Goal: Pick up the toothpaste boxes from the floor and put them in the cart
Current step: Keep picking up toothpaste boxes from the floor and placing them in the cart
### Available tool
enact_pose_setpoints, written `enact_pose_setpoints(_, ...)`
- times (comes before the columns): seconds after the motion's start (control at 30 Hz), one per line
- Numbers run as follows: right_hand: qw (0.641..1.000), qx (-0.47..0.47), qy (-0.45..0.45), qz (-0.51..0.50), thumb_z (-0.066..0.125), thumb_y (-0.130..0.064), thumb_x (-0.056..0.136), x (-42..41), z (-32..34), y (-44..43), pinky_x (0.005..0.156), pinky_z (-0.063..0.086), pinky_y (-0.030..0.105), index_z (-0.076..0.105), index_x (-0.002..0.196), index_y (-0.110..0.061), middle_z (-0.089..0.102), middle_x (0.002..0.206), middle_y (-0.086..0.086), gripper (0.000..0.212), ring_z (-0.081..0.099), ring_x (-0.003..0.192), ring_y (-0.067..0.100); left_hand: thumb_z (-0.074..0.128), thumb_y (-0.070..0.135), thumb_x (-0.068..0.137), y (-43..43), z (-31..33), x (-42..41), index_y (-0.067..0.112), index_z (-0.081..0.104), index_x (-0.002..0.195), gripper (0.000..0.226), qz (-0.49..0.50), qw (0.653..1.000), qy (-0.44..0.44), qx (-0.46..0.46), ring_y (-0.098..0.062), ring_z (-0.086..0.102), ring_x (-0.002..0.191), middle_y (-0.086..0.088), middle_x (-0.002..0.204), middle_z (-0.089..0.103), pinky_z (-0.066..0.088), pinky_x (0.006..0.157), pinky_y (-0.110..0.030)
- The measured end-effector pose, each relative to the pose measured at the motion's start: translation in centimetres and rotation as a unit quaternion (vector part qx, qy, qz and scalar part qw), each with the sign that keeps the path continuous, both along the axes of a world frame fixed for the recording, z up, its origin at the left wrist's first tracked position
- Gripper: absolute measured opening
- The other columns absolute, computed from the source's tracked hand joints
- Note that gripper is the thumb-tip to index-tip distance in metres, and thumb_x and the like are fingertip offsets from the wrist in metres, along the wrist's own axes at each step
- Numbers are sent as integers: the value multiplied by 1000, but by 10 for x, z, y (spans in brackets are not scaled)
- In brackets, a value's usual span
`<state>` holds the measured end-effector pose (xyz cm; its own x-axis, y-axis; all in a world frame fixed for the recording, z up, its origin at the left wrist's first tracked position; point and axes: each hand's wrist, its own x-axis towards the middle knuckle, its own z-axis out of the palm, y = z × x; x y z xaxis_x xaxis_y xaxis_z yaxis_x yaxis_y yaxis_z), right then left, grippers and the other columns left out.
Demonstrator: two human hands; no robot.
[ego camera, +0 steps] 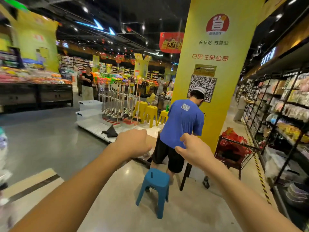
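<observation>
the cart (245,158) is a dark wire trolley with red trim, upright on the floor (117,206) just beside the yellow pillar (215,67), near the shelves (275,114), heaped with red packs (234,136).

Glossy polished floor (117,206); smooth blue plastic stool (156,180); red metal wire cart (237,153).

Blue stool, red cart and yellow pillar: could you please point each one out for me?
blue stool (158,179): head view, seat top
red cart (248,159): head view, wire end wall
yellow pillar (234,47): head view, bare front face
</observation>
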<state>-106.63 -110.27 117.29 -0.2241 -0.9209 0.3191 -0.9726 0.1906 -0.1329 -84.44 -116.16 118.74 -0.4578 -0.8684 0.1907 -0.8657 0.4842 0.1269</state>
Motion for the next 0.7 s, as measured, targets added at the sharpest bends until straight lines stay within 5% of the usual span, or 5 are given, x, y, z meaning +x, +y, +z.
enact_pose_setpoints(0.13, 996, 4, -18, 83, 58, -53, 93, 4, -11, -82, 86, 55, 44, 54, 127, -27, 63, 124, -3, 43, 61, 106, 19, 52, 58, 90, -48, -7, 9, 25, 53, 123, 47, 72, 997, -22, -9, -24, 59, 106, 0, 120, 63, 50, 83, -40)
enact_pose_setpoints(0.33, 970, 19, -14, 244, 60, -50, 94, 35, -20, -209, 83, 50, 35, 56, 130, -25, 63, 126, -1, 44, 60, 109, 20, 53, 60, 90, -104, -17, 45, 24, 54, 121, 47, 228, 974, -21, 6, -28, 59, 107, -4, 121, 62, 46, 78, -38)
enact_pose_setpoints(0.5, 930, 25, 2, 368, 61, -54, 88, 81, -18, -294, 89, 54, 41, 60, 123, -25, 66, 123, 1, 46, 62, 108, 23, 53, 60, 87, -129, -27, 82, 22, 53, 120, 51, 371, 928, -6, 20, -31, 60, 111, -8, 123, 62, 50, 88, -40)
enact_pose_setpoints(0.7, 852, 21, -29, 522, 59, -52, 91, 158, -36, -348, 92, 51, 43, 57, 125, -24, 62, 125, 1, 44, 61, 111, 24, 54, 60, 88, -112, -45, 114, 26, 52, 115, 44, 513, 858, 1, 33, -30, 61, 108, -7, 119, 64, 49, 80, -37)
